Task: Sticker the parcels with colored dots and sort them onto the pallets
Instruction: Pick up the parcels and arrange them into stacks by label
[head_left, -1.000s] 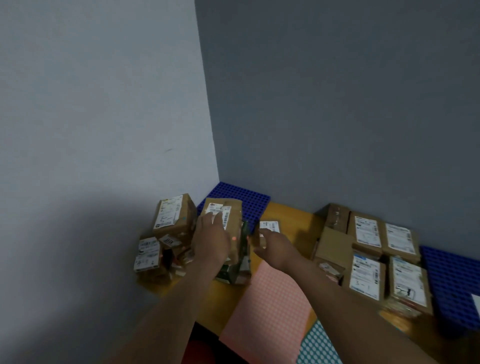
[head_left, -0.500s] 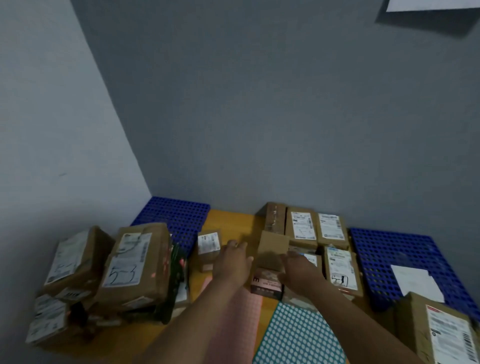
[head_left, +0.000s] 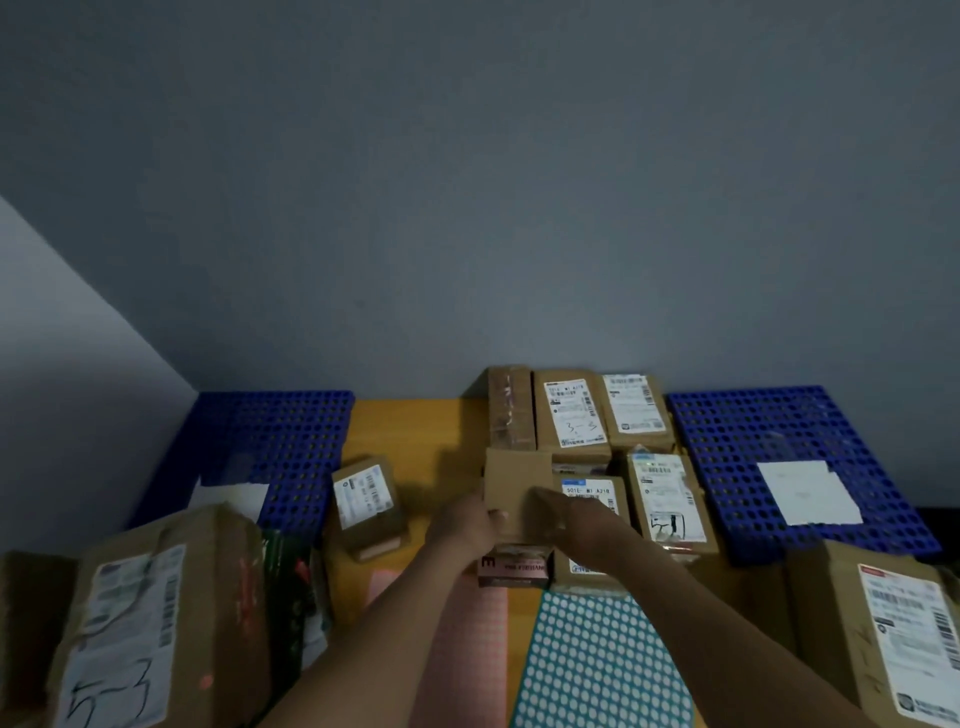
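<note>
On the yellow table (head_left: 415, 431), both of my hands hold a plain brown parcel (head_left: 514, 483) at the centre. My left hand (head_left: 462, 525) grips its lower left edge and my right hand (head_left: 576, 525) grips its lower right side. The parcel stands tilted up over a small pink-fronted box (head_left: 514, 571). A pink dot-sticker sheet (head_left: 467, 654) and a teal dot-sticker sheet (head_left: 597, 670) lie in front of me. One blue pallet (head_left: 280, 431) lies at the back left and another blue pallet (head_left: 737, 431) at the back right.
Several labelled parcels (head_left: 576, 415) are clustered behind and right of my hands. A small parcel (head_left: 363, 499) stands left of centre. Big parcels sit at the near left (head_left: 150, 623) and near right (head_left: 883, 634). White paper (head_left: 805, 491) lies on the right pallet.
The view swung right from the left stack to the table's centre. Both hands left the stacked parcel and took hold of the plain brown parcel.
</note>
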